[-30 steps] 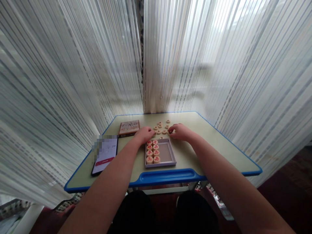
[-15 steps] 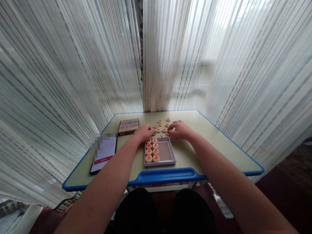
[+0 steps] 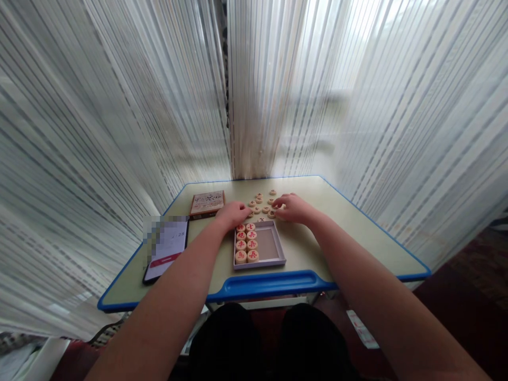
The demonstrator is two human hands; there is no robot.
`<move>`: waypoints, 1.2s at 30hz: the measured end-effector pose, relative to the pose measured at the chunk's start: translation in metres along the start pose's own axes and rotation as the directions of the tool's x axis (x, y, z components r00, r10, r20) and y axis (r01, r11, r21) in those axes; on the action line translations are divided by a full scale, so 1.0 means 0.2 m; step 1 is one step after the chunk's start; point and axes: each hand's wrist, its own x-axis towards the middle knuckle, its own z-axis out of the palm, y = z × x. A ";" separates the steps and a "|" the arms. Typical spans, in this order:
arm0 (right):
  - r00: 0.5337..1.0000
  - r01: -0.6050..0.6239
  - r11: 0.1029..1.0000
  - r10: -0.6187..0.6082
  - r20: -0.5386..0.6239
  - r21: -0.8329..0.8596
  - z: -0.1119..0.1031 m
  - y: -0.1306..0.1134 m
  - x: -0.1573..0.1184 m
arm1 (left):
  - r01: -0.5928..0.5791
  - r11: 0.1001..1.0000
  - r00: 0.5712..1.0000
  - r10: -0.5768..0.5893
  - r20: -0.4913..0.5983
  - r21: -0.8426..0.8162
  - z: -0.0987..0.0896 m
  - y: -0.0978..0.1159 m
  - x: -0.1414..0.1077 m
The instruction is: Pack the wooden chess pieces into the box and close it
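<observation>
beyond a shallow tray (image 3: 269, 244), a left hand (image 3: 235, 214) and right hand (image 3: 292, 208), fingers curved, reach among loose chess pieces (image 3: 265, 210); whether either grips one cannot be told. the pieces look light, stiff and smooth, best pinched by their rims.

Pale round discs (image 3: 265, 209) (dark characters on top) lie flat, loosely scattered across the table (image 3: 337, 206).

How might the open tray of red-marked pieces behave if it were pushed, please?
The tray would probably slide flat rather than tip, being low and wide. Its left side may drag more, since the red-marked pieces sit there. Being thin-walled, it might flex slightly.
</observation>
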 end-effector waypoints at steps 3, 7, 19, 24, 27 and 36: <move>0.995 0.096 0.995 -0.096 0.008 0.028 0.01 -0.01 0.00 | -0.004 1.000 1.000 0.004 -0.011 0.001 0.00 0.00 0.00; 0.999 0.037 0.999 -0.037 0.009 0.022 0.02 0.00 0.00 | -0.005 1.000 1.000 0.005 0.005 -0.019 0.00 -0.01 0.00; 0.994 -0.025 0.955 -0.007 0.107 0.294 -0.08 -0.07 -0.04 | -0.007 1.000 1.000 0.007 0.015 -0.030 0.00 0.00 0.00; 0.947 0.083 0.930 -0.185 0.261 0.359 -0.16 -0.15 -0.11 | -0.002 1.000 1.000 0.002 0.000 0.003 0.00 0.00 0.00; 0.933 0.166 0.945 -0.242 0.265 0.280 -0.15 -0.16 -0.11 | 0.001 1.000 1.000 -0.001 0.006 0.003 0.00 0.00 0.00; 0.937 0.170 0.958 -0.230 0.264 0.232 -0.13 -0.16 -0.10 | -0.005 1.000 1.000 0.005 0.018 0.000 -0.01 0.00 0.00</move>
